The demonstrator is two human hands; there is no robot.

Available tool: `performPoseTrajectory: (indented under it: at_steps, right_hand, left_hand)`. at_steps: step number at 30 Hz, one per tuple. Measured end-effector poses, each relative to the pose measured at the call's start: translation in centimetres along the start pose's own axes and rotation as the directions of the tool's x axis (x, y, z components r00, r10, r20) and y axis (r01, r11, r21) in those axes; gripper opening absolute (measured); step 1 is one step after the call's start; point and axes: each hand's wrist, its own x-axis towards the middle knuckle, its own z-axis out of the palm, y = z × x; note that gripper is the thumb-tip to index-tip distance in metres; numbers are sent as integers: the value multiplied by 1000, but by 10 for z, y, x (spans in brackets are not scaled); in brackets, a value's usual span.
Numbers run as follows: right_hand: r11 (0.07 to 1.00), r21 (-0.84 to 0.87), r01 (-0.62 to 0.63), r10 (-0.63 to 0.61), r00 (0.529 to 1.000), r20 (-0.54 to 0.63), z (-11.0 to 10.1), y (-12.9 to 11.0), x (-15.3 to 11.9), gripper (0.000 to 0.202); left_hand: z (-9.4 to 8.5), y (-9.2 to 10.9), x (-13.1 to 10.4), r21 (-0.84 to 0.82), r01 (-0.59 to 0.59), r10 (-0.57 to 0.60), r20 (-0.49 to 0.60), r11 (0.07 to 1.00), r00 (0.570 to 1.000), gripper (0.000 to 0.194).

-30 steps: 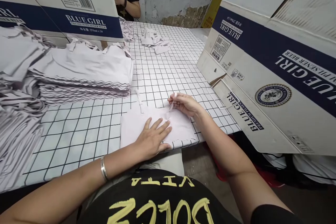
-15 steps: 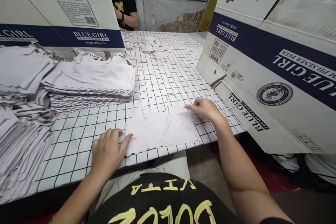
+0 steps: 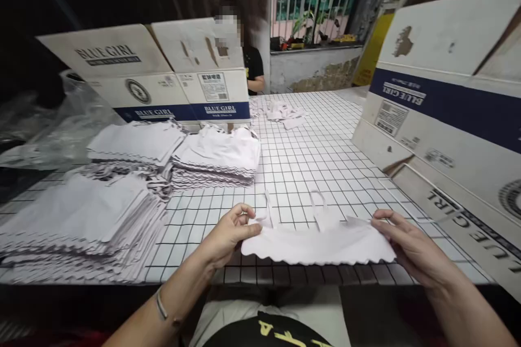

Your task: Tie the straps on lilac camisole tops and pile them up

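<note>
A pale camisole top [image 3: 313, 244] with thin straps and a wavy hem stretches between my hands, its hem raised off the table near the front edge. My left hand [image 3: 232, 230] pinches its left upper corner between thumb and fingers. At the opposite upper corner, my right hand [image 3: 411, 244] grips the cloth the same way. The straps point away from me, over the grid-patterned tablecloth [image 3: 309, 168]. To the left of my left hand lie stacks of similar folded tops, one in front [image 3: 81, 217] and another behind [image 3: 220, 152].
A cardboard carton [image 3: 211, 92] stands behind the stacks, and a large one [image 3: 443, 92] leans at the right. Beyond the table is another person [image 3: 254, 68]. Loose garments [image 3: 285, 114] lie at the far end. Clear plastic bags [image 3: 69, 124] sit at far left.
Both hands have taken hold of the top's upper corners and lifted it from lying flat on the table. The camera view has swung left and up.
</note>
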Motion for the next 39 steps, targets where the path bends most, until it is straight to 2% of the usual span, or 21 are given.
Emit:
performPoseTrajectory:
  at_steps: [3, 6, 8, 10, 12, 13, 15, 17, 18, 21, 24, 27, 28, 30, 31, 32, 34, 36, 38, 39]
  right_hand:
    - [994, 85, 66, -72, 995, 71, 19, -48, 31, 28]
    - [971, 145, 189, -201, 977, 75, 60, -119, 65, 16]
    - [926, 223, 306, -321, 946, 35, 95, -168, 85, 14]
    - [854, 299, 427, -458, 888, 38, 134, -204, 101, 14]
    - [827, 323, 459, -512, 853, 101, 171, -219, 113, 14]
    - [842, 311, 441, -500, 854, 144, 188, -217, 119, 14]
    - [895, 255, 365, -421, 881, 216, 219, -194, 129, 15]
    - [946, 170, 277, -314, 912, 264, 244, -156, 140, 15]
    - [964, 119, 238, -263, 919, 292, 254, -135, 145, 15]
    - [972, -52, 231, -200, 917, 345, 271, -83, 157, 12]
    - [881, -215, 422, -343, 881, 325, 277, -59, 162, 13]
    - [752, -336, 566, -459, 817, 350, 275, -54, 171, 15]
    - [733, -353, 582, -466, 807, 362, 272, -56, 178, 16]
    - [696, -423, 580, -485, 814, 319, 262, -63, 202, 23]
    - [659, -504, 559, -500, 826, 262, 254, -70, 219, 26]
    - [611, -601, 515, -514, 836, 194, 244, -77, 237, 27]
    - [517, -762, 390, -516, 852, 86, 223, -94, 278, 27]
    - [464, -828, 314, -484, 873, 59, 207, -110, 321, 34]
    - [438, -853, 282, -440, 895, 70, 200, -125, 357, 41]
    - [426, -864, 269, -412, 908, 79, 199, -132, 371, 43]
  left_hand:
    - [-12, 65, 7, 52, -53, 51, 39, 997, 998, 32]
    - [-32, 151, 26, 265, -199, 200, 26, 943, 980, 8]
    - [-50, 211, 41, 439, -274, 335, -65, 856, 940, 6]
    - [-74, 261, 57, 578, -310, 467, -141, 755, 873, 16]
    - [-102, 290, 71, 696, -297, 573, -197, 653, 796, 27]
    - [-117, 295, 78, 761, -245, 598, -224, 601, 770, 30]
    - [-147, 285, 92, 889, -24, 580, -278, 457, 766, 27]
    - [-173, 258, 103, 936, 221, 510, -337, 274, 791, 21]
    - [-183, 242, 108, 932, 295, 479, -360, 208, 800, 18]
    - [-199, 200, 116, 921, 374, 429, -382, 107, 818, 12]
    - [-196, 178, 120, 926, 378, 479, -343, 26, 808, 21]
    - [-190, 160, 129, 956, 283, 583, -184, -82, 792, 53]
    - [-190, 153, 134, 963, 251, 563, -152, -103, 812, 61]
    - [-193, 140, 145, 967, 239, 464, -170, -93, 870, 73]
    - [-196, 135, 149, 964, 247, 461, -176, -98, 870, 78]
    - [-198, 132, 150, 962, 251, 481, -171, -107, 860, 80]
    - [-196, 131, 146, 963, 237, 570, -126, -125, 812, 78]
    - [-186, 134, 134, 973, 186, 664, -51, -135, 746, 69]
    - [-172, 137, 119, 983, 120, 724, 19, -140, 690, 63]
    - [-165, 138, 112, 985, 96, 737, 42, -145, 675, 63]
